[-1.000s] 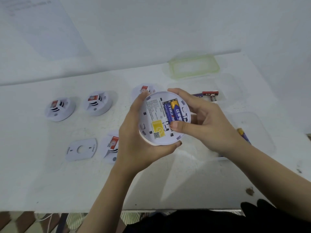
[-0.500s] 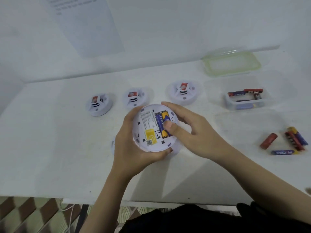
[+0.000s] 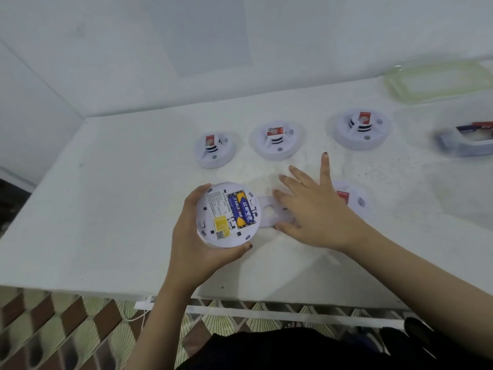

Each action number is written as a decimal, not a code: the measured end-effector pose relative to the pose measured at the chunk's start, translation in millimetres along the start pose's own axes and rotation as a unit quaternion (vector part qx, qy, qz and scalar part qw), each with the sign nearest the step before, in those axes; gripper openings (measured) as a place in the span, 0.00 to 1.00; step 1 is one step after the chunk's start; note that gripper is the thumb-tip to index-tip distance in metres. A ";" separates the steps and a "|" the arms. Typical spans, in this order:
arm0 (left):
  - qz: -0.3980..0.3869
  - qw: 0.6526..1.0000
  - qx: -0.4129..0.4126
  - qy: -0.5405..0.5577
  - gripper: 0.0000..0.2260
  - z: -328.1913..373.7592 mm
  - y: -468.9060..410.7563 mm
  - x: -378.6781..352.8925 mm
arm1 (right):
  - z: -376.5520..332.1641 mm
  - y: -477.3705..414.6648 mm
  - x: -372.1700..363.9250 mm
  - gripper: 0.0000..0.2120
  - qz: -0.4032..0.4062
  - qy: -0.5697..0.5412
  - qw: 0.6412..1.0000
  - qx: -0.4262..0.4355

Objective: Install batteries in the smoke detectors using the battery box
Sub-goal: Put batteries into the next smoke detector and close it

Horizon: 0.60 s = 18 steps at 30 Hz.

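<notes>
My left hand [image 3: 197, 252] grips a white round smoke detector [image 3: 213, 225], its back facing up above the table's front edge. Two blue-and-yellow batteries [image 3: 241, 210] sit side by side in its compartment. To its right, a flat white mounting plate [image 3: 268, 214] lies on the table. My right hand [image 3: 312, 209] rests over that plate with fingers spread, thumb and fingertips at its edges. A fourth detector [image 3: 354, 201] lies partly hidden behind my right hand. The battery box [image 3: 464, 141], blurred, stands at the right edge.
Three more smoke detectors [image 3: 214, 149] [image 3: 277, 141] [image 3: 361, 129] stand in a row further back on the white table [image 3: 106, 209]. A greenish box lid [image 3: 437, 84] lies at the back right. White walls close off the back and left.
My right hand left the batteries and moved right, onto the mounting plate. The view swung left, so the loose batteries at the right are out of frame.
</notes>
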<state>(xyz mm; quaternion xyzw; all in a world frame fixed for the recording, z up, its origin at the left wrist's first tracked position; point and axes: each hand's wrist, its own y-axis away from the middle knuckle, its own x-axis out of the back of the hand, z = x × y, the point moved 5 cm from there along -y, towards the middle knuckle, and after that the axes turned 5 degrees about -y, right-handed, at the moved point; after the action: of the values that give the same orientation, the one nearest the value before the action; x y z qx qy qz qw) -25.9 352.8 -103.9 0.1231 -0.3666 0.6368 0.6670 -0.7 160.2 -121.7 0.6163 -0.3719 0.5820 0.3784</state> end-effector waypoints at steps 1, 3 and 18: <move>-0.006 1.000 0.000 0.007 0.39 -6.5 0.6 1.7 | -1.6 -3.2 -1.4 0.28 -0.005 0.009 1.000 -0.001; -0.014 1.000 0.000 0.016 0.39 -18.3 1.7 4.9 | -4.9 -9.2 -1.6 0.24 -0.006 0.007 1.000 -0.005; -0.099 0.990 0.006 0.102 0.42 -55.5 -12.4 -6.0 | 1.6 -18.3 15.6 0.19 0.218 -0.323 0.908 -0.154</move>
<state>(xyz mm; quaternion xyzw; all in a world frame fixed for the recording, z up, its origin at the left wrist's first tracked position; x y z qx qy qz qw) 4.7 381.3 -142.9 0.0971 -0.2789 0.5792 0.7598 17.2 166.5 -106.8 0.6082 -0.6841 0.3543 0.1912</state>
